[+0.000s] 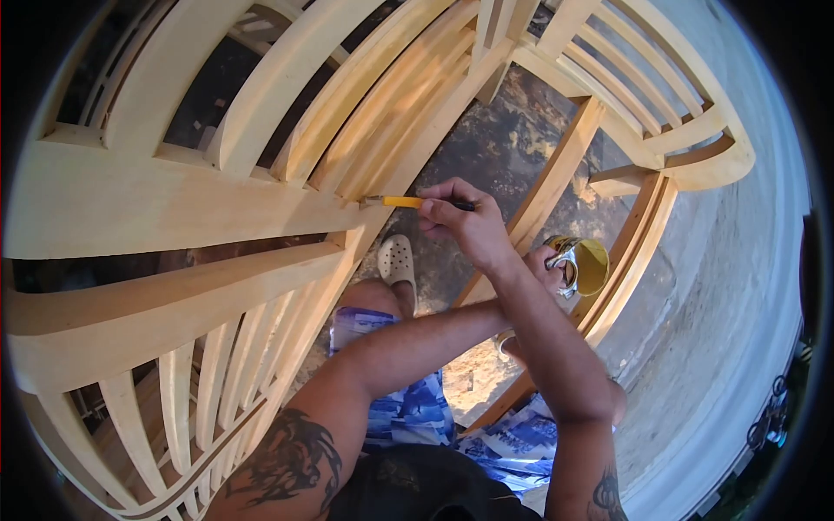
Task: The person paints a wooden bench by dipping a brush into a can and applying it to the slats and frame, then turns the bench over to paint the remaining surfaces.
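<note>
My right hand [462, 217] pinches a slim paintbrush [401, 201] with a yellow handle. The brush tip meets the pale wooden frame [261, 204] at a corner where a wide rail joins a long beam. Crossing under the right forearm, my left arm reaches to the right. At its end my left hand [546, 271] grips a metal can [592, 267], tilted so that its yellowish inside shows. Part of the left hand is hidden behind the can and the right arm.
Curved wooden slats [287, 78] fill the upper left, and more slats [182, 408] lie below. A second slatted wooden piece [643, 69] stands at upper right, with long beams [556, 174] near the can. The floor [495, 130] is dark and stained.
</note>
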`<state>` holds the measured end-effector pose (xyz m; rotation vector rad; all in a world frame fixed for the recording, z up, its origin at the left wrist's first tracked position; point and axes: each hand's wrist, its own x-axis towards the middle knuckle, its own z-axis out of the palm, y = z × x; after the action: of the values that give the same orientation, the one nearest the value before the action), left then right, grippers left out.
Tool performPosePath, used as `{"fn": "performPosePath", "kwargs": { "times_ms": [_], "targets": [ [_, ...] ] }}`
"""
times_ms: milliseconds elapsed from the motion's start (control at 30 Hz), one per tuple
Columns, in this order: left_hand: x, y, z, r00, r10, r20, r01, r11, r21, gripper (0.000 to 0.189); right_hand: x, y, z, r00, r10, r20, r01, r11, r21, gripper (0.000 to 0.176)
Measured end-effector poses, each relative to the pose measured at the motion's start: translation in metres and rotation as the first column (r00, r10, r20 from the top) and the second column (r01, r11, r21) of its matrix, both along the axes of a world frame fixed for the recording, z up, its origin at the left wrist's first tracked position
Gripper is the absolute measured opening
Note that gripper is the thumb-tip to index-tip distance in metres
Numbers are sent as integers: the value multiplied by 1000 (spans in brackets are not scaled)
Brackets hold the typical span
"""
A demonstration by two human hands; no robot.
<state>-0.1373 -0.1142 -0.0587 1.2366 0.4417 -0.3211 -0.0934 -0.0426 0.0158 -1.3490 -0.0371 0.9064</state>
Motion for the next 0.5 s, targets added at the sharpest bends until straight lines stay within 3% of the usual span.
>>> {"fn": "performPosePath", "kwargs": {
  "times_ms": [100,167,233,300,333,467,500],
  "targets": [
    [1,-22,-37,963,215,161,-206,976,-72,16,8,-3,-1,995,-104,-7,104,994,25,17],
    [-4,-23,-44,965,236,112,-207,953,-223,16,17,-14,-3,997,-79,6,80,997,-14,16],
    [-5,-21,-43,985,154,70,-133,961,-243,16,17,-17,-4,1000,-7,-16,6,1000,-20,16],
    [0,-8,-21,1000,-8,24,12,990,-141,19,9,-1,6,1000,-9,-11,9,1000,-11,16],
    [-1,-12,-27,996,49,71,-37,987,-154,19,7,3,10,1000,-7,-9,7,1000,-5,16],
    [-12,-37,-91,943,235,234,-166,945,-281,21,35,-11,-4,961,-275,37,273,960,59,17],
    [-14,-39,-103,924,273,267,-179,927,-329,21,38,-19,-4,965,-260,23,258,964,59,16]
  ]
}}
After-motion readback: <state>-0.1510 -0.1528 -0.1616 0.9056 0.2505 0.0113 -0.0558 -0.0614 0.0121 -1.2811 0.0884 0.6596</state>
